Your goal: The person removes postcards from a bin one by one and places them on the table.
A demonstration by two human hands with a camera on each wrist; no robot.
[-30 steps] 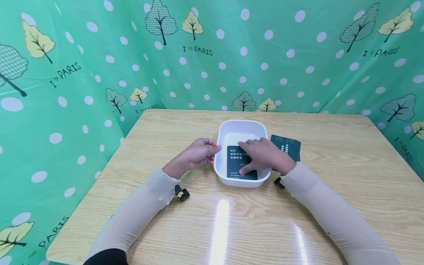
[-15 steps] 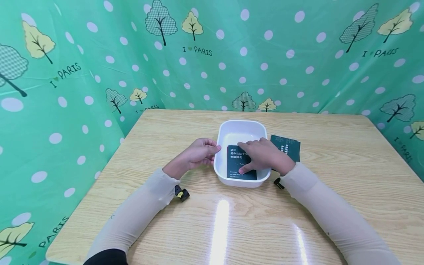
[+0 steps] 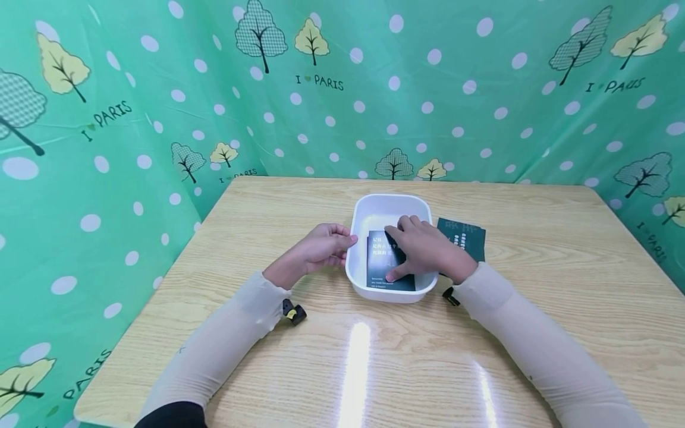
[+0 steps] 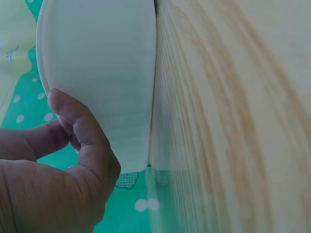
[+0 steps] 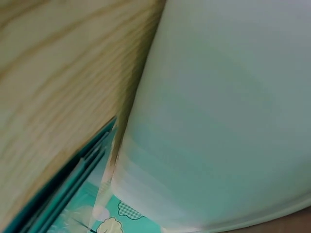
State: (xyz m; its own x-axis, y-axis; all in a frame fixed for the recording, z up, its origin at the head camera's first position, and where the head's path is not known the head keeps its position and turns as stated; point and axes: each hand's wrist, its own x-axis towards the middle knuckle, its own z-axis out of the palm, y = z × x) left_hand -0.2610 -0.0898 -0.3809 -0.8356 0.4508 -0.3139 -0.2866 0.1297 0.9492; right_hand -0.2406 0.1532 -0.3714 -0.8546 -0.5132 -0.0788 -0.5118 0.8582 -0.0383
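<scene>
A white plastic basin [image 3: 364, 292] stands on the table. My left hand [image 3: 320, 246] holds its left side, thumb at the rim and fingers against the outer wall; the left wrist view shows these curled fingers beside the basin [image 4: 102, 73]. Inside lies a dark green card [image 3: 377, 267] with white printed writing. My right hand [image 3: 425, 245] reaches over the right rim and grips this card, thumb on its lower part and fingertips at its far edge. The card's far part is raised and catches light, and a dark edge shows beneath it. The right wrist view shows only the basin wall, without the fingers.
More dark green cards [image 3: 471, 238] lie in a stack right of the basin, partly behind my right wrist; their layered edges [image 5: 73, 184] show close to the basin. Small black devices sit at both wrists, the left one [image 3: 294, 312] with a yellow mark. A patterned green curtain [image 3: 342, 119] surrounds the wooden table [image 3: 278, 368].
The right fingers have drawn up slightly, and the card's far part has risen and now catches light. The left hand and the basin stay in place.
</scene>
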